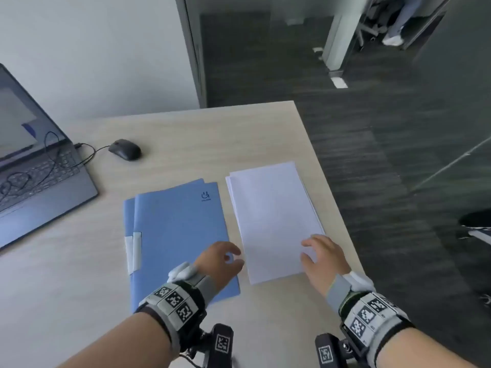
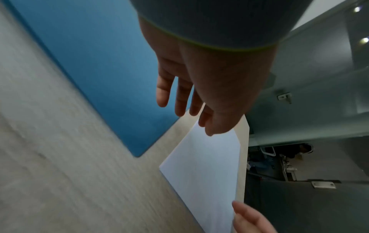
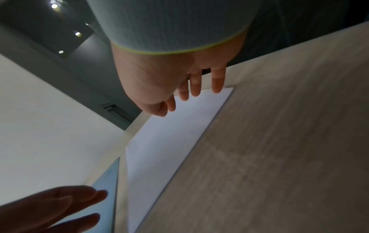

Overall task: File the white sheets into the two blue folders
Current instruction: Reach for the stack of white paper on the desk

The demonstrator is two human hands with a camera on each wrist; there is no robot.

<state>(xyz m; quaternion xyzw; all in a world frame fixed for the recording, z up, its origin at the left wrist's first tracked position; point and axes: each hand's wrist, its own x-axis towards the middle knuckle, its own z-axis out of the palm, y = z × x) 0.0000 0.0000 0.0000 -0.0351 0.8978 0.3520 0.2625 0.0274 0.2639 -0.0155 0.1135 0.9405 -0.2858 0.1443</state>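
Nothing filed yet: sheets (image 1: 273,221) lie stacked just right of the two closed, overlapping folders (image 1: 180,235), left hand (image 1: 221,261) and right hand (image 1: 325,257) both spread and holding nothing above them.

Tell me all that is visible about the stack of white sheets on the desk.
The white sheets form a thin, slightly fanned stack of blank paper, lying flat near the right edge of the desk, beside the blue folders with a narrow gap between. The right hand is over the near right corner; contact is unclear. The left hand is over the folders.
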